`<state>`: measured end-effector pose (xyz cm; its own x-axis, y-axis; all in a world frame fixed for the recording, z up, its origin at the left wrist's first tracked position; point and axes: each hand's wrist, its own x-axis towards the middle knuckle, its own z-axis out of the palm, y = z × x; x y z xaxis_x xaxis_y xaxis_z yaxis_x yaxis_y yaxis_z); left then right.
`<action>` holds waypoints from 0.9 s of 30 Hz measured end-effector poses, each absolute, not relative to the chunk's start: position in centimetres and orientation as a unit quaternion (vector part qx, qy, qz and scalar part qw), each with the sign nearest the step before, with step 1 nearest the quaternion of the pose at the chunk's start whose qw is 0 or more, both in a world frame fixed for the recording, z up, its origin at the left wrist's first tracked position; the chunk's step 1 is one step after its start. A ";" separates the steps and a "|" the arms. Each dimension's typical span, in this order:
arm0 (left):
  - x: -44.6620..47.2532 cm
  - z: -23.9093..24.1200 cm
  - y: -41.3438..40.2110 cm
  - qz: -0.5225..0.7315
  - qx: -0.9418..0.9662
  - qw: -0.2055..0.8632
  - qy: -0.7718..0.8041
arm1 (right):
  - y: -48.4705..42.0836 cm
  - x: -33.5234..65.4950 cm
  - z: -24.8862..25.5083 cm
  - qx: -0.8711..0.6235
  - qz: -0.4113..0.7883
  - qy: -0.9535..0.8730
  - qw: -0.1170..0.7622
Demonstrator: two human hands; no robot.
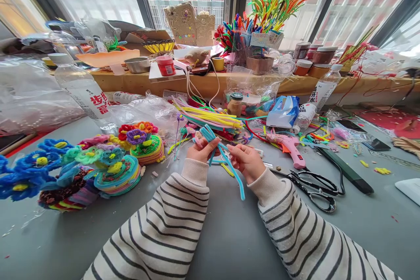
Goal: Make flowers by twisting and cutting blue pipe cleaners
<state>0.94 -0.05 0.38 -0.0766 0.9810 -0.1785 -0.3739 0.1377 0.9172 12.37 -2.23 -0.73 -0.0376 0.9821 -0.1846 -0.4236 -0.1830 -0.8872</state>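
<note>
Light-blue pipe cleaners [209,132], folded into narrow loops, are pinched between the fingers of my left hand [200,151]. Their loose ends hang down between my hands, the longest curving toward the table. My right hand [246,162] is closed at the same blue stems, fingertips together around a strand; exactly what it grips is partly hidden. Just behind my hands lies a bundle of yellow and pink pipe cleaners [213,116]. A pink glue gun [292,146] rests to the right, with black-handled scissors [316,188] in front of it.
Pipe-cleaner flowers in pots [114,175] stand at left beside a water bottle [80,87]. A glass jar [235,104] and blue packet [284,111] sit behind. A dark green bar [348,173] lies at right. Tubs and pipe-cleaner bunches [275,4] line the sill.
</note>
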 end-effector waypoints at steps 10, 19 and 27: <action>0.9 0.5 -0.3 0.578 0.397 0.570 0.428 | -2.3 12.3 -0.7 -0.390 0.708 -0.264 0.526; 0.7 0.5 -0.2 0.483 0.470 0.575 0.463 | -1.7 14.3 -0.5 -0.446 0.497 -0.594 0.448; 1.0 0.2 -0.4 0.475 0.519 0.549 0.451 | -1.4 15.0 -0.4 -0.446 0.504 -0.642 0.367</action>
